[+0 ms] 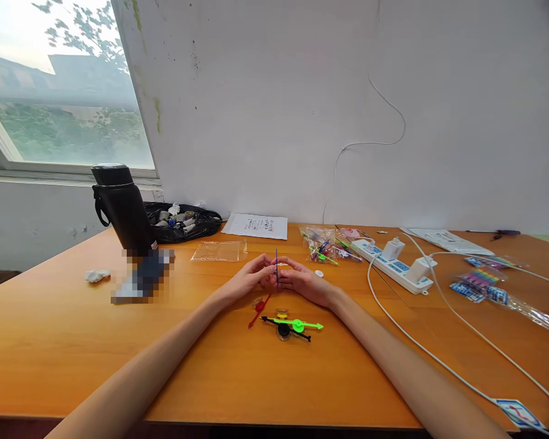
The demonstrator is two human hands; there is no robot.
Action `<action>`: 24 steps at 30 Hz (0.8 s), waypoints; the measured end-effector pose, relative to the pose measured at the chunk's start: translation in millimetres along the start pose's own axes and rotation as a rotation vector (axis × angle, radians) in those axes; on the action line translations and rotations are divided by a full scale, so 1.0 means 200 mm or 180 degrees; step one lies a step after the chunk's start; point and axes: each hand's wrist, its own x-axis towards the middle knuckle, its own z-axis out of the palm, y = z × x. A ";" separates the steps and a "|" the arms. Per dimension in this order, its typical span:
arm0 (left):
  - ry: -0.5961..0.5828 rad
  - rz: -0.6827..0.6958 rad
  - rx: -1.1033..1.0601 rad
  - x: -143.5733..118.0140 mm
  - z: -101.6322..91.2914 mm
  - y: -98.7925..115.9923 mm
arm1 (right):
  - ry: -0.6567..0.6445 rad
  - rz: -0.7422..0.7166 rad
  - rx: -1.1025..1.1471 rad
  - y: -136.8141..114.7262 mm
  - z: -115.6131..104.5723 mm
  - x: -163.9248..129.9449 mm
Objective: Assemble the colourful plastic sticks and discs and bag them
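Observation:
Above the middle of the table, my left hand (251, 278) and my right hand (308, 285) meet with fingers closed around a blue spinner arrow (277, 259). Its thin blue shaft stands upright between the fingertips; its hub is mostly hidden by them. Just below the hands lie a red spinner arrow (258, 308), a black spinner arrow (284, 330) and a green spinner arrow (298, 325), the green one overlapping the black. A yellow piece on a clear base (282, 314) sits behind them. To the right of my right hand is a small white disc (319, 274).
A clear bag of coloured arrows (321, 247) lies behind my right hand. A white power strip (393, 266) with plugs and cables occupies the right. On the left stand a black flask (124, 213) and a black bag of rubbish (205, 223). An empty clear bag (217, 250) lies behind my left hand.

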 end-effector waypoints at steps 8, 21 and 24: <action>-0.0102 -0.0019 0.0042 0.01 0.02 -0.04 | -0.0256 -0.0042 0.0010 0.01 -0.01 0.02; 0.0132 0.0044 -0.0177 0.00 0.05 -0.04 | 0.0113 -0.0088 0.0028 0.04 -0.05 0.04; 0.0745 0.0009 -0.0363 0.03 0.02 -0.05 | 0.0936 -0.0711 -0.0356 0.07 -0.07 0.08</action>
